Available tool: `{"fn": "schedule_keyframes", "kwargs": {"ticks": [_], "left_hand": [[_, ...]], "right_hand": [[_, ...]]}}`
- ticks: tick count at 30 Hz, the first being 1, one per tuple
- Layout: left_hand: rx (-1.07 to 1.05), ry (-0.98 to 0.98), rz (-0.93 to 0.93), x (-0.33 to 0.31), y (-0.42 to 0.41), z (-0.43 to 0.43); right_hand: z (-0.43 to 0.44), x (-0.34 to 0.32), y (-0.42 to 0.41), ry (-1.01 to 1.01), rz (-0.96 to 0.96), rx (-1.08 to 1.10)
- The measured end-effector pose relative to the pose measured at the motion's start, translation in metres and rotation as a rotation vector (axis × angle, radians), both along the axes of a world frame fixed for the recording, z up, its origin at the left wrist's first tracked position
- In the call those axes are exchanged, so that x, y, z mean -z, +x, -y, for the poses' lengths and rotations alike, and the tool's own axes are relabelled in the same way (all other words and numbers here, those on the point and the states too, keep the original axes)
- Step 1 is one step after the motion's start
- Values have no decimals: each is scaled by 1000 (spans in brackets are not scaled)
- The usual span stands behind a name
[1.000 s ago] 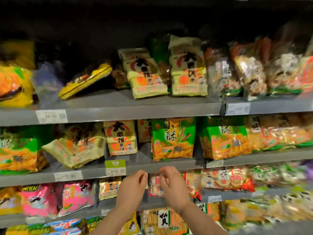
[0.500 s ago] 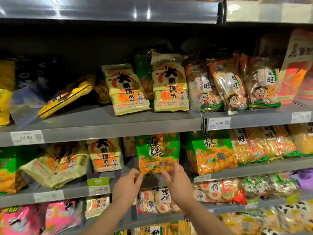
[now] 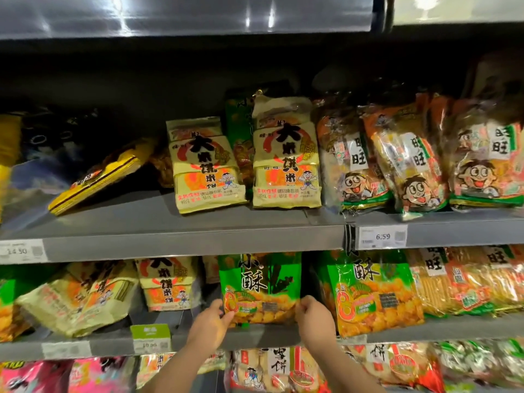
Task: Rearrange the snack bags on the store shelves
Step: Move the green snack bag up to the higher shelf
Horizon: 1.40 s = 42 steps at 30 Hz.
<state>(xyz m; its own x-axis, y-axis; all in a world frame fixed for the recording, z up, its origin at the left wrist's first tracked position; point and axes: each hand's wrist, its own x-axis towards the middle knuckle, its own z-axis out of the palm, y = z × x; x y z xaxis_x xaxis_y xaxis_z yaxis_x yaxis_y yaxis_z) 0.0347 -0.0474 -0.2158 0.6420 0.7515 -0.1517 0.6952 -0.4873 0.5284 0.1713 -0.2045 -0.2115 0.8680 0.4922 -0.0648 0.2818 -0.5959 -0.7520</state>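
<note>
Both hands are engaged on one green snack bag (image 3: 259, 285), which stands upright at the front of the middle shelf (image 3: 113, 346), its top edge hidden behind the lip of the upper shelf (image 3: 170, 222). The left hand (image 3: 208, 324) pinches the bag's lower left corner. The right hand (image 3: 313, 319) grips the lower right corner with curled fingers. Whether the bag's base rests on the shelf or is lifted just clear of it cannot be determined. A second green bag (image 3: 371, 293) of like print stands just to its right, slightly tilted, near but apart. To its left stands a pale yellow bag (image 3: 167, 282), and further left a slumped yellow bag (image 3: 79, 302) leans over. A green price tag (image 3: 150, 333) is fixed to the middle shelf edge, left of the left hand. On the upper shelf a large cracker bag (image 3: 207, 165) and its twin (image 3: 286, 163) stand side by side, with a flat yellow packet (image 3: 96, 180) lying tilted to their left. A white price label (image 3: 382, 236) reading 6.59 sits on the upper shelf edge.
</note>
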Motion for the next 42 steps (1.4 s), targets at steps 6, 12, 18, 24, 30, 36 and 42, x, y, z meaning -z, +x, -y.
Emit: {"fn": "schedule_keyframes", "kwargs": {"ticks": [6,12,18,24,30,36,42], "left_hand": [[-59,-30,75,-3,-4,8],[-45,-122,103,-7,-18,16],[12,-411,254,-15,-65,41],[65,-608,208,-25,-113,68],[139,-648,277,-43,-140,84],[261,-503,311,-54,-160,97],[347,-286,347,-66,-171,102]], "right_hand": [[7,-6,-38,237,94,27],[9,-32,-78,386,231,84],[32,-58,-113,468,266,161],[59,-60,-166,436,263,181],[84,-78,-201,526,241,234],[101,-93,-216,575,223,268],[107,-102,-236,624,303,265]]}}
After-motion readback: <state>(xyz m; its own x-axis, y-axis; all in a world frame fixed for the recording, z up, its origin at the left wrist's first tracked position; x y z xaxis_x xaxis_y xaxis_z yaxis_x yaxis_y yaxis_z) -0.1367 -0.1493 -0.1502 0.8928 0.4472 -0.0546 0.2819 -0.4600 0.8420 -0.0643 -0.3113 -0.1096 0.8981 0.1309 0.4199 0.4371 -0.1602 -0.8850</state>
